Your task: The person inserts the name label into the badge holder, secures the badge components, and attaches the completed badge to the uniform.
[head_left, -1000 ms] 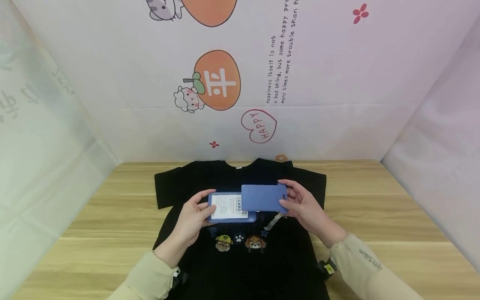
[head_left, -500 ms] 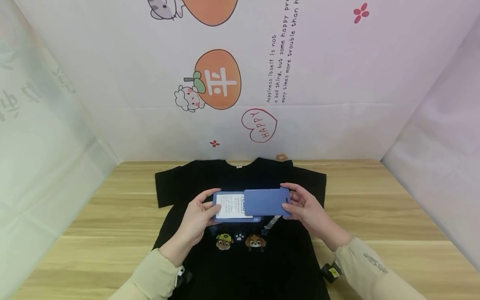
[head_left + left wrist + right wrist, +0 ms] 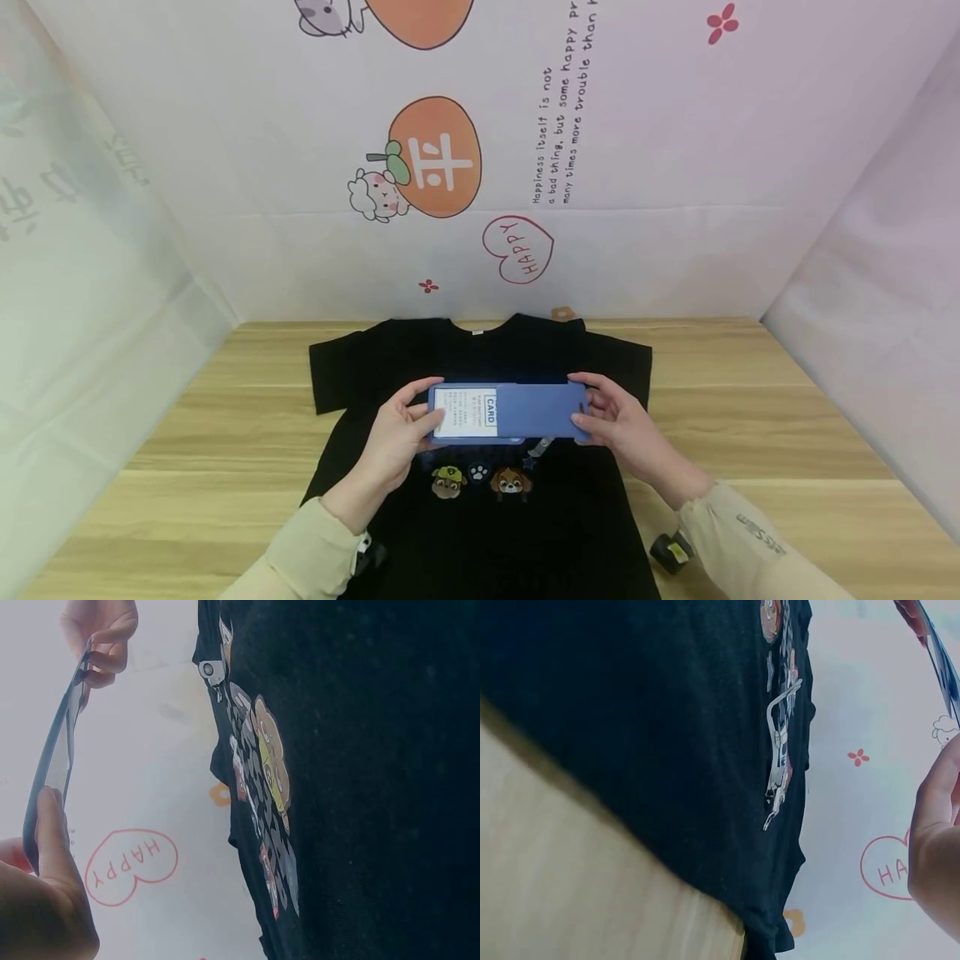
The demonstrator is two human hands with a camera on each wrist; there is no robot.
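My left hand (image 3: 396, 432) pinches the left end of a blue card holder (image 3: 480, 441), thumb on the front. A white printed card (image 3: 467, 412) marked CARD lies in it. With my right hand (image 3: 617, 423) I pinch the slotted right end of a flat blue cover (image 3: 536, 410). The cover overlaps the right part of the holder and card, roughly in line with them. In the left wrist view the held pieces show edge-on, raised in front of the black T-shirt (image 3: 495, 542). A metal badge clip with a strap (image 3: 781, 750) lies on the shirt.
The T-shirt is spread on a wooden table (image 3: 750, 433), its printed cartoon faces (image 3: 480, 483) below the hands. A white printed cloth (image 3: 637, 167) stands behind the table, with white side panels (image 3: 892, 208) at both sides.
My right hand has moved right and down with the blue cover, which now lines up with the holder. My left hand has shifted slightly right with the holder.
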